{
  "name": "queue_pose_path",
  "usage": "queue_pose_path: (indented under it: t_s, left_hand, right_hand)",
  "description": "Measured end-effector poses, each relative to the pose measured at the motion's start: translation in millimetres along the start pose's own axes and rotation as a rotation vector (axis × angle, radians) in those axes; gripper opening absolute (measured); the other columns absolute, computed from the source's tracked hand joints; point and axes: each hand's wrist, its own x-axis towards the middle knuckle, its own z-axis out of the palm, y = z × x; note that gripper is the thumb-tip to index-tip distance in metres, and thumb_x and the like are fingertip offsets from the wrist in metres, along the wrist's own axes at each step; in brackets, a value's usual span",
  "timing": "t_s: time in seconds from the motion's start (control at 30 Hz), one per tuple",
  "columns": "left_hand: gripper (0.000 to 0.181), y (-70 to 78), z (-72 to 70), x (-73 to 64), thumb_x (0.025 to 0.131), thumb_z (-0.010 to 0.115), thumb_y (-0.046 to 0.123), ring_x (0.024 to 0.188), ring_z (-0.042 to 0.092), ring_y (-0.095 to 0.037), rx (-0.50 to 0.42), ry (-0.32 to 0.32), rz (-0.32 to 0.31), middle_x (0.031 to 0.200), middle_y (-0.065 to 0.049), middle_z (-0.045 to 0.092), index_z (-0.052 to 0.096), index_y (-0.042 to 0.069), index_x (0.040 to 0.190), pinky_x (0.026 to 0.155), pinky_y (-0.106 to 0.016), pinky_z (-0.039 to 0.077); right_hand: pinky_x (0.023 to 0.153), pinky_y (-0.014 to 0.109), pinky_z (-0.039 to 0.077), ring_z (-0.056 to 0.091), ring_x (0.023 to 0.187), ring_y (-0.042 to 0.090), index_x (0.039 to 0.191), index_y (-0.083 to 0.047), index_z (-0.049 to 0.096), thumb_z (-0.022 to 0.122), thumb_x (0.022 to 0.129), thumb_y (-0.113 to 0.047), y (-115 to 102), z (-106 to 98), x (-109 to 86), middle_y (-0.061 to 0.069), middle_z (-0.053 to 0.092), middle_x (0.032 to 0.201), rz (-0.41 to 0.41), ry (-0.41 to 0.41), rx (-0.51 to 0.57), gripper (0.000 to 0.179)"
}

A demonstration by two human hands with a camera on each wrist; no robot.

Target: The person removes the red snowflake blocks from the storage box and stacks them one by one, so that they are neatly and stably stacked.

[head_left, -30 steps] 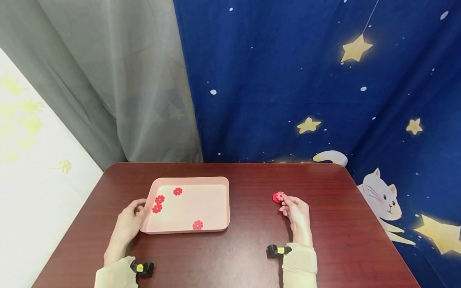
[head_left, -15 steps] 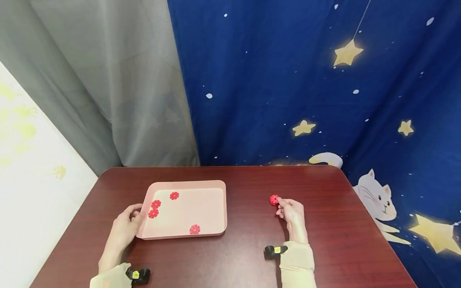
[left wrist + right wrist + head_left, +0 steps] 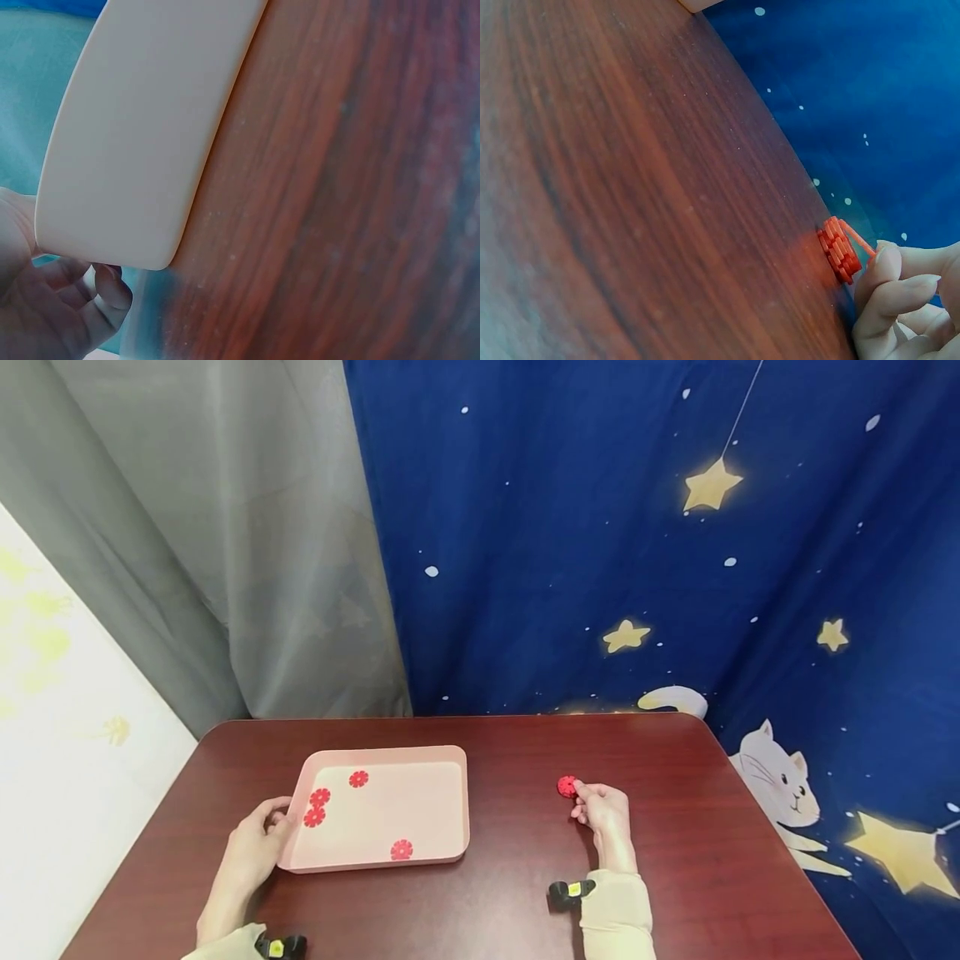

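A small stack of red, notched snowflake discs (image 3: 838,251) stands on the table, right of the tray. My right hand (image 3: 606,814) pinches one disc (image 3: 857,238) between thumb and finger; the right wrist view shows it tilted against the stack's top. In the head view the stack (image 3: 566,787) is partly covered by the fingertips. At the left, my left hand (image 3: 255,847) holds the left end of a shallow pink tray (image 3: 405,802). The left wrist view shows curled fingers (image 3: 112,289) at the corner of the tray's wall (image 3: 142,135).
Inside the tray, two red discs (image 3: 315,816) touch near the left side, another disc (image 3: 358,779) lies toward the back, and one more disc (image 3: 401,850) is by the front wall. The brown table (image 3: 510,860) ends at a star-printed blue curtain (image 3: 510,568).
My right hand has lowered its disc from above onto the stack. The left hand keeps hold of the tray. The head view has tilted up, so everything sits lower in it.
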Motion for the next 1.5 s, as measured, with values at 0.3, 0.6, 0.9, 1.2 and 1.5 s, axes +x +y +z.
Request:
queue_pose_path:
  t_s: [0.3, 0.6, 0.9, 1.2, 1.5]
  left_hand:
    - [0.037, -4.2, -0.1, -0.8, 0.100, 0.052, 0.023, 0.084, 0.050, -0.021, 0.007, -0.006, 0.000, 0.098, -0.010, 0.057, 0.054, 0.002, 0.131, 0.068, -0.032, 0.038]
    - [0.036, -5.8, -1.5, 0.6, 0.100, 0.052, 0.023, 0.080, 0.049, -0.017, 0.007, 0.007, 0.032, 0.097, -0.008, 0.057, 0.055, 0.002, 0.130, 0.066, -0.028, 0.038]
    - [0.034, -5.8, -0.7, 0.0, 0.100, 0.053, 0.020, 0.077, 0.050, -0.016, 0.013, 0.010, 0.029, 0.095, -0.007, 0.058, 0.056, 0.002, 0.129, 0.066, -0.027, 0.038]
    - [0.035, -8.2, -0.9, -3.6, 0.099, 0.053, 0.020, 0.077, 0.049, -0.016, 0.018, 0.011, 0.022, 0.095, -0.008, 0.058, 0.056, 0.002, 0.129, 0.066, -0.028, 0.038]
    - [0.036, -5.2, 1.6, 0.7, 0.100, 0.053, 0.023, 0.080, 0.049, -0.019, 0.016, 0.020, 0.028, 0.096, -0.008, 0.058, 0.055, 0.003, 0.130, 0.067, -0.031, 0.038]
  right_hand:
    - [0.042, 0.017, 0.042, 0.054, 0.042, 0.009, 0.090, 0.007, 0.052, 0.063, 0.095, -0.009, 3.3, 0.5, -1.2, 0.006, 0.054, 0.060, -0.007, 0.023, -0.004, 0.020]
    - [0.042, 0.018, 0.043, 0.057, 0.043, 0.009, 0.094, 0.008, 0.049, 0.056, 0.099, -0.009, 4.6, -0.1, -2.0, 0.008, 0.055, 0.062, -0.032, 0.039, 0.029, 0.019]
    - [0.041, 0.018, 0.043, 0.057, 0.042, 0.011, 0.096, 0.004, 0.041, 0.052, 0.096, 0.003, 4.9, 0.5, -1.2, 0.009, 0.054, 0.062, -0.024, 0.034, 0.059, 0.011]
    - [0.040, 0.018, 0.043, 0.056, 0.041, 0.011, 0.095, 0.005, 0.043, 0.054, 0.094, 0.004, 8.7, 2.5, -0.2, 0.011, 0.055, 0.062, -0.034, 0.034, 0.020, 0.011]
    - [0.042, 0.019, 0.043, 0.057, 0.042, 0.013, 0.096, 0.003, 0.043, 0.054, 0.095, 0.001, 6.3, 1.4, 0.3, 0.011, 0.056, 0.064, -0.041, 0.043, 0.013, 0.012]
